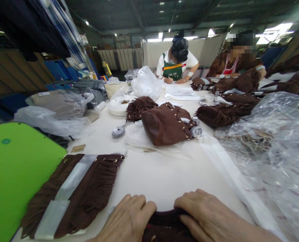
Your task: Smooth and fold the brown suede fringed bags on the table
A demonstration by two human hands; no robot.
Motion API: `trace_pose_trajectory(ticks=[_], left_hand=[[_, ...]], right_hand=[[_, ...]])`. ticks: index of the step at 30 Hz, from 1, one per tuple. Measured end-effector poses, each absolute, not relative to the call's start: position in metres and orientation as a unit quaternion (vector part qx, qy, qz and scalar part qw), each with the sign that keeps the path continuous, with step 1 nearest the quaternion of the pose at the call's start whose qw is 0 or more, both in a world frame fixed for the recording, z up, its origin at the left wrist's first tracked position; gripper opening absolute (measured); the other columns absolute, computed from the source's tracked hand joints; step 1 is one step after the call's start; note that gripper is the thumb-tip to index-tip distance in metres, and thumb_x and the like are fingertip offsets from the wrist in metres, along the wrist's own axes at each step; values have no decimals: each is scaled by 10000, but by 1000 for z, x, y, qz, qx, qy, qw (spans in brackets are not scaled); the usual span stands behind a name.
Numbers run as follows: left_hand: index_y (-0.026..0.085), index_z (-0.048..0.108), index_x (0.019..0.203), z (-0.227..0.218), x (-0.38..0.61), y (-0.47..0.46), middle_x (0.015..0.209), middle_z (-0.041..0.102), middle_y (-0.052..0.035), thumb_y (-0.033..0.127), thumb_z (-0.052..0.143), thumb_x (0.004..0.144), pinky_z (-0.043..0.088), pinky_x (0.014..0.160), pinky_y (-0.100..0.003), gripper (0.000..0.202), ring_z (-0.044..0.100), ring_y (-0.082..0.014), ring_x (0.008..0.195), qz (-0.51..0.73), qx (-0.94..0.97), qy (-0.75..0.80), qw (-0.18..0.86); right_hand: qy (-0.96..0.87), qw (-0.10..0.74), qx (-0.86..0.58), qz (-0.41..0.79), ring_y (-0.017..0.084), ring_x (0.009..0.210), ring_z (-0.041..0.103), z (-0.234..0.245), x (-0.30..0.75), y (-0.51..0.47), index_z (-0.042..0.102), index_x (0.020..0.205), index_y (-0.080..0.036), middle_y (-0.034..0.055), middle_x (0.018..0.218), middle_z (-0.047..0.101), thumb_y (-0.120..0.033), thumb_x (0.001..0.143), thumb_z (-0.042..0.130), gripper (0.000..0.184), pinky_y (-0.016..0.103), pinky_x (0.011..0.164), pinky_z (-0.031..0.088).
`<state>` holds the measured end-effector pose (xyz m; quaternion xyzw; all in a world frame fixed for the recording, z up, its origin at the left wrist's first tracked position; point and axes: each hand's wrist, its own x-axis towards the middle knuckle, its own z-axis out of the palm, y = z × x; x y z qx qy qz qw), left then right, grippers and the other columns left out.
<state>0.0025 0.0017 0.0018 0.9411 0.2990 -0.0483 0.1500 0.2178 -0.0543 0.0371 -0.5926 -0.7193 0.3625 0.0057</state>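
Note:
At the bottom edge, a dark brown bag (164, 227) lies between my hands, its mouth pulled apart and most of its body out of view. My left hand (130, 218) is closed over the left side of the rim, fingers curled inward. Opposite it, my right hand (207, 213) grips the other side, with the thumb at the opening. To the left lies a fringed brown bag (96, 188) with a pale band wrapped across it. Farther ahead, a brown drawstring bag (166, 124) rests on its side on the white table (149, 174).
A bright green panel (20, 174) stands at the left. Clear plastic bags (277, 161) heap up on the right, near more brown bags (220, 112). A grey tape roll (118, 132) and white roll (119, 105) sit mid-table. Two people (177, 64) work across the table.

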Motion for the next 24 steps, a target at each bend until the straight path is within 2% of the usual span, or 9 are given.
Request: trace_pose_trajectory(ticks=[1, 3, 6, 8, 11, 13, 16, 20, 24], left_hand=[[220, 541, 930, 4, 5, 4, 879, 572, -19, 314, 642, 720, 442, 798, -340, 251, 558, -206, 839, -67, 932, 313, 169], [220, 569, 874, 8, 12, 9, 866, 573, -20, 275, 643, 688, 445, 801, -358, 208, 557, -214, 849, -116, 909, 338, 214], [208, 575, 777, 15, 21, 14, 847, 595, -14, 216, 607, 636, 430, 835, -407, 144, 564, -216, 830, -160, 881, 356, 269], [198, 560, 739, 20, 25, 15, 788, 615, -4, 198, 573, 613, 429, 838, -413, 127, 578, -212, 781, -168, 872, 364, 280], [203, 582, 744, 24, 27, 18, 682, 631, -18, 215, 551, 609, 452, 656, -327, 140, 598, -238, 713, -185, 873, 360, 273], [213, 621, 762, 24, 29, 24, 664, 641, -30, 240, 569, 627, 401, 552, -273, 147, 606, -247, 703, -182, 882, 343, 267], [213, 657, 769, 15, 36, 45, 615, 627, -19, 329, 597, 702, 360, 523, -252, 147, 602, -214, 640, -159, 901, 309, 259], [187, 662, 775, -6, 49, 75, 639, 631, -34, 397, 615, 726, 376, 547, -267, 221, 603, -230, 664, -156, 919, 281, 227], [154, 594, 981, -11, 42, 71, 961, 632, -82, 261, 575, 770, 403, 780, -338, 238, 572, -240, 909, -106, 928, 296, 201]], right_hand=[[-715, 7, -595, 368, 216, 888, 587, 39, 218, -55, 614, 940, -198, 54, 938, 640, -200, 842, 505, 147, 323, 787, 421], [-709, 16, -594, 381, 237, 943, 576, 42, 219, -57, 585, 1037, -193, 65, 994, 632, -291, 797, 598, 259, 336, 811, 418], [-714, 21, -592, 373, 229, 912, 589, 43, 215, -58, 566, 1074, -190, 51, 982, 642, -248, 692, 712, 414, 336, 833, 404], [-722, 12, -597, 349, 217, 869, 591, 40, 210, -58, 609, 953, -200, 33, 934, 644, -206, 671, 723, 304, 329, 831, 393], [-731, -11, -588, 346, 191, 829, 583, 30, 205, -56, 628, 764, -194, 19, 871, 642, -205, 731, 666, 52, 286, 769, 387], [-731, -8, -580, 358, 166, 763, 578, 20, 207, -52, 616, 699, -183, 8, 791, 643, -238, 775, 621, 94, 251, 678, 369], [-708, 14, -612, 352, 149, 689, 565, 4, 215, -38, 618, 723, -183, 3, 744, 644, -263, 774, 601, 96, 229, 566, 306], [-682, 8, -657, 322, 178, 739, 574, -18, 220, -14, 621, 855, -183, 35, 793, 655, -243, 748, 586, 128, 230, 569, 289], [-677, 8, -661, 323, 196, 762, 579, -32, 220, -3, 612, 893, -164, 66, 823, 656, -223, 739, 571, 170, 238, 586, 302]])
